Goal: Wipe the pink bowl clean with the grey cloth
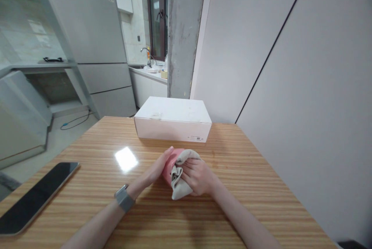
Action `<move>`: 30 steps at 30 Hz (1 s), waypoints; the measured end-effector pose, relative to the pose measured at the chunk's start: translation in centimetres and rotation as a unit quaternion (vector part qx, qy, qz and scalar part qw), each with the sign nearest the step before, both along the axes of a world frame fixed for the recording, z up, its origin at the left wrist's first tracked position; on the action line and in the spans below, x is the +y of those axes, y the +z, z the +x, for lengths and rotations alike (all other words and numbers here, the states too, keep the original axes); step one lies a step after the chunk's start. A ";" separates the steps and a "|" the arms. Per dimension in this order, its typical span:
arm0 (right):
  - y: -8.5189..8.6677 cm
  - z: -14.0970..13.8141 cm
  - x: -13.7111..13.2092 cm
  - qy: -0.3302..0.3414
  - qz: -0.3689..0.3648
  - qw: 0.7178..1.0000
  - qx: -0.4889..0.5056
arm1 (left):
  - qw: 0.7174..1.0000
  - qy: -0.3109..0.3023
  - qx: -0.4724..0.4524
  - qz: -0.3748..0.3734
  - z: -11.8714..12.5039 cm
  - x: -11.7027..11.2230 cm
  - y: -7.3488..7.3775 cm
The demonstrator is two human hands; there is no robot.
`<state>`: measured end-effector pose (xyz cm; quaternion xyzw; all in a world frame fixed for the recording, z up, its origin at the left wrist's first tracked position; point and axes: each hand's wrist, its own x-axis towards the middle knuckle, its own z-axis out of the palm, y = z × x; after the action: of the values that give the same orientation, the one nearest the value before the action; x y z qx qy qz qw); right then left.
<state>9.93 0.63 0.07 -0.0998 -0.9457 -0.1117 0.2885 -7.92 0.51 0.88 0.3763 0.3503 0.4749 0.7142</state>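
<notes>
A pink bowl, tilted on its side, is held just above or on the wooden table; I cannot tell which. My left hand wraps round its left side, the thumb along the top edge. Bunched in my right hand is a light grey-beige cloth, pressed into the bowl's opening. Part of the cloth hangs in folds below the fingers. Cloth and fingers hide most of the bowl's inside. A watch with a grey band is on my left wrist.
Behind the hands stands a closed white box. A dark phone-like slab lies at the table's left edge. Beyond are a fridge, a sink tap and an open cabinet. A white wall borders the right.
</notes>
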 end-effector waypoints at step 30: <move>-0.4 -0.3 -1.3 0.020 0.052 0.998 0.031 | 0.951 -0.078 0.232 0.188 -1.2 -0.6 1.3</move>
<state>9.63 -0.70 -0.28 -0.0691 -0.9312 -0.1516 0.3242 -9.11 -0.13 2.20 0.6297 0.3801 0.3743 0.5648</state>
